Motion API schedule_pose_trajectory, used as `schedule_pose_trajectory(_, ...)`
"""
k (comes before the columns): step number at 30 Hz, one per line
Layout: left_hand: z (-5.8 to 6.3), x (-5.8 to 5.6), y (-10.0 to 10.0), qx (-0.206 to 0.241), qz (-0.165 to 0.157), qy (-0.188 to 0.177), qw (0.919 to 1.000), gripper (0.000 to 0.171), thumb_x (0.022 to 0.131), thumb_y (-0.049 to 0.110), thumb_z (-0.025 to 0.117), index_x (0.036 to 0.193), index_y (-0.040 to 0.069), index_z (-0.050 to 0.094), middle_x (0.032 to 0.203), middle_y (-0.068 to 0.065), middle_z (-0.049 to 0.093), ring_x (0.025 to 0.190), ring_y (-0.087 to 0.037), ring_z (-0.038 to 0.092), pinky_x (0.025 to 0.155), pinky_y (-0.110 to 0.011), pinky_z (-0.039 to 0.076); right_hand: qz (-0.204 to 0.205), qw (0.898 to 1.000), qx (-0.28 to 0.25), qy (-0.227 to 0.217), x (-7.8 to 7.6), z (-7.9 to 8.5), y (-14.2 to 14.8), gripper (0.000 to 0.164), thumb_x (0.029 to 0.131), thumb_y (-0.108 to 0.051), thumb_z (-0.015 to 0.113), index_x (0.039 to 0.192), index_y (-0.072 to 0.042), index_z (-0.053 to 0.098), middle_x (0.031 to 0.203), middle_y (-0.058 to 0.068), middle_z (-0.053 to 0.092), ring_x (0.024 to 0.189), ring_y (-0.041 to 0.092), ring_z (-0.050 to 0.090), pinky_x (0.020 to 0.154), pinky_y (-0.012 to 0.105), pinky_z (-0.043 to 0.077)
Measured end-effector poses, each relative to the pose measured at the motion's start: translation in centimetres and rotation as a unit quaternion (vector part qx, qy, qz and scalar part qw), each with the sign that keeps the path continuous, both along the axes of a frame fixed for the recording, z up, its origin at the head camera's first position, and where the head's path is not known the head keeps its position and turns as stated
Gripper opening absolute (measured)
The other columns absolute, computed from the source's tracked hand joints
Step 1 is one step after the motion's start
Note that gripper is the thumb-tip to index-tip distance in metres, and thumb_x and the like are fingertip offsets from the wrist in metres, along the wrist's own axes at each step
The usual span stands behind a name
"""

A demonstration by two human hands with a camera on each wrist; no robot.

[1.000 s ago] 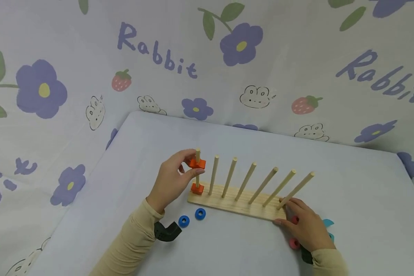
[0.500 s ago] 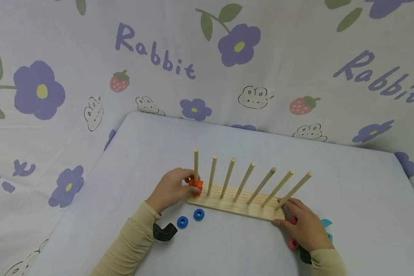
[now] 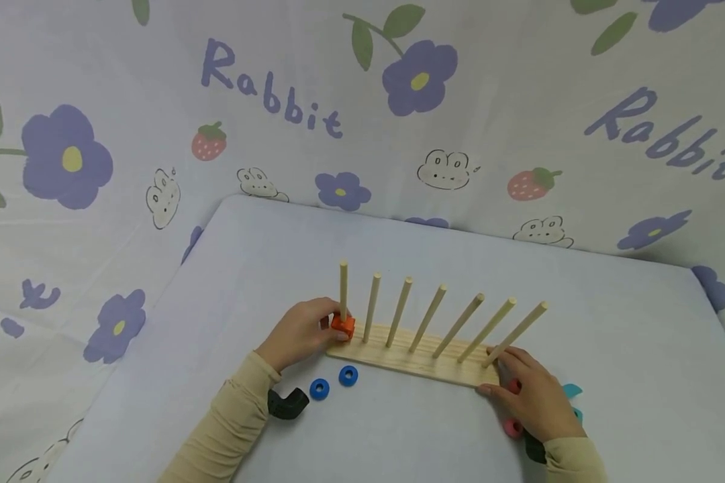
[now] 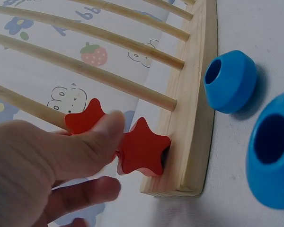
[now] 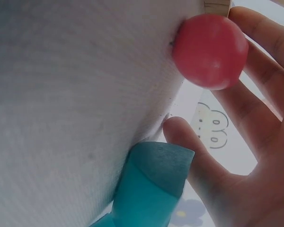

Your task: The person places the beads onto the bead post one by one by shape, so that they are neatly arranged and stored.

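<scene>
Orange in grip, head view: pinches star [image 3: 345, 325] around peg [image 3: 344, 292] with left hand [image 3: 299, 334], mid-frame; holds rack [image 3: 401, 356] with right hand [image 3: 534, 396], lower right. Left wrist: pinches beside second star [image 4: 144, 147], center. Right wrist: spreads out behind red bead [image 5: 210, 52], upper right.

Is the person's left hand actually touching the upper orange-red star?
Touching. In the left wrist view, the left hand pinches the upper orange-red star, its thumb lying across the front.

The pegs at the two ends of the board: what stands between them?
Five bare wooden pegs, in a row along the board, as the head view shows.
</scene>
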State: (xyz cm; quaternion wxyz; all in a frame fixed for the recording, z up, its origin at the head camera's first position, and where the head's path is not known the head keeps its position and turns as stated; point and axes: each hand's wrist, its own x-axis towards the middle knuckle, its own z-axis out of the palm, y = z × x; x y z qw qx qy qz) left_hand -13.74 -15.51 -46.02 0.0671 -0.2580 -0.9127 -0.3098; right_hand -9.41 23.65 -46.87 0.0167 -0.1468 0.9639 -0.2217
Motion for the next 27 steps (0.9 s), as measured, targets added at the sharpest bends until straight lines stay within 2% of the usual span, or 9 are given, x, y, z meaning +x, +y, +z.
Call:
schedule_pose_trajectory(6,0.5,0.6,-0.6,-0.061,0.040,-0.018,0.9972,0.043,0.076,0.023,0.082,0.113,0.010,0.066,0.099,0.000,0.065,0.085,-0.015,0.059,0.075,-0.029,0.050,0.002,1.000,-0.003,0.001,-0.2,-0.1,0.0,0.060,0.083,-0.043,0.072,0.125,-0.004,0.058,0.131,0.021,0.053,0.111,0.046,0.056,0.087,0.058,0.046)
schedule_pose_trajectory(8,0.7,1.1,-1.3,-0.072,0.049,-0.022,0.9959,0.047,0.076,0.022,0.082,0.118,0.008,0.065,0.099,-0.002,0.064,0.085,-0.016,0.059,0.076,-0.031,0.051,0.002,1.000,-0.003,-0.004,-0.2,-0.2,0.0,0.060,0.083,-0.044,0.071,0.126,-0.004,0.058,0.132,0.021,0.052,0.112,0.046,0.056,0.087,0.058,0.046)
schedule_pose_trajectory(11,1.2,2.0,-2.7,-0.087,0.062,-0.032,0.9938,0.045,0.078,0.020,0.081,0.118,0.008,0.066,0.097,-0.003,0.064,0.083,-0.016,0.058,0.074,-0.031,0.051,0.002,1.000,-0.005,-0.009,-0.1,-0.1,0.1,0.062,0.083,-0.046,0.070,0.128,-0.005,0.057,0.133,0.021,0.051,0.113,0.047,0.054,0.088,0.060,0.045)
schedule_pose_trajectory(15,1.7,3.7,-4.9,-0.090,0.084,-0.074,0.9896,0.038,0.080,0.021,0.079,0.114,0.011,0.067,0.096,-0.002,0.064,0.083,-0.017,0.058,0.074,-0.032,0.050,0.007,1.000,-0.008,-0.006,0.1,-0.1,0.2,0.061,0.083,-0.044,0.071,0.129,-0.006,0.057,0.132,0.019,0.052,0.114,0.047,0.053,0.088,0.060,0.044)
schedule_pose_trajectory(20,2.1,6.1,-7.1,-0.061,0.127,-0.129,0.9816,0.038,0.081,0.025,0.078,0.116,0.015,0.065,0.096,0.000,0.063,0.078,-0.014,0.052,0.066,-0.027,0.045,0.015,1.000,-0.009,-0.004,0.2,0.1,0.2,0.060,0.084,-0.039,0.072,0.130,-0.003,0.056,0.133,0.020,0.051,0.115,0.046,0.053,0.089,0.059,0.045)
schedule_pose_trajectory(27,2.0,9.1,-8.6,-0.056,0.175,-0.150,0.9714,0.039,0.082,0.029,0.076,0.116,0.012,0.065,0.095,-0.001,0.060,0.074,-0.012,0.047,0.062,-0.025,0.041,0.011,1.000,-0.008,-0.010,0.1,0.2,0.1,0.062,0.084,-0.039,0.072,0.130,-0.001,0.055,0.133,0.023,0.050,0.115,0.049,0.052,0.089,0.061,0.044)
